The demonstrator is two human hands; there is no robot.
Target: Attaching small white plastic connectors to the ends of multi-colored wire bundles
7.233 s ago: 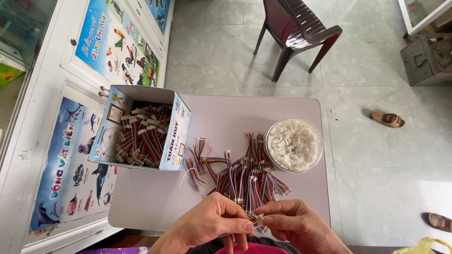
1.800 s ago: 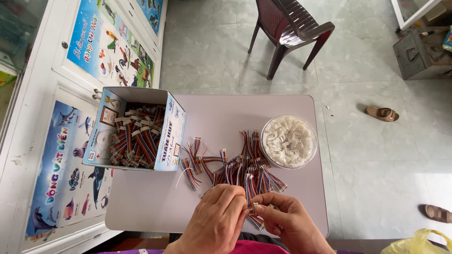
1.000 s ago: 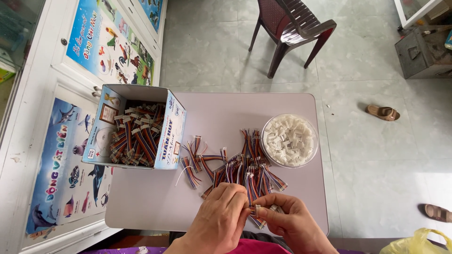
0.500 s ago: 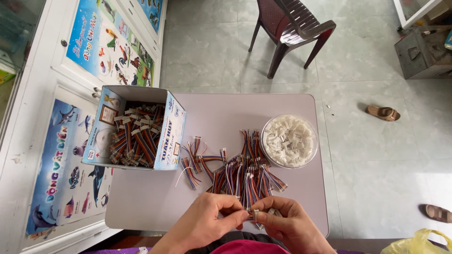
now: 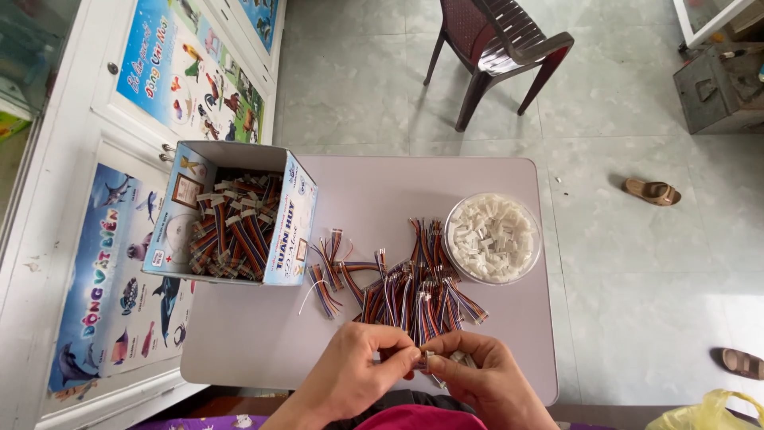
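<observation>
Pinching one small wire piece (image 5: 426, 360) between closed fingers of left hand (image 5: 354, 378) and right hand (image 5: 477, 378), at near edge of surface (image 5: 255, 334), just below loose wire pile (image 5: 398, 279); flanking: box of wires (image 5: 231, 215), bowl of white connectors (image 5: 493, 237).

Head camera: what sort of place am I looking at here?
Likely a room in a home used for piecework, not a factory: a small table on a tiled floor, a plastic chair, children's animal posters on white cabinet doors, and a sandal lying nearby.
</observation>
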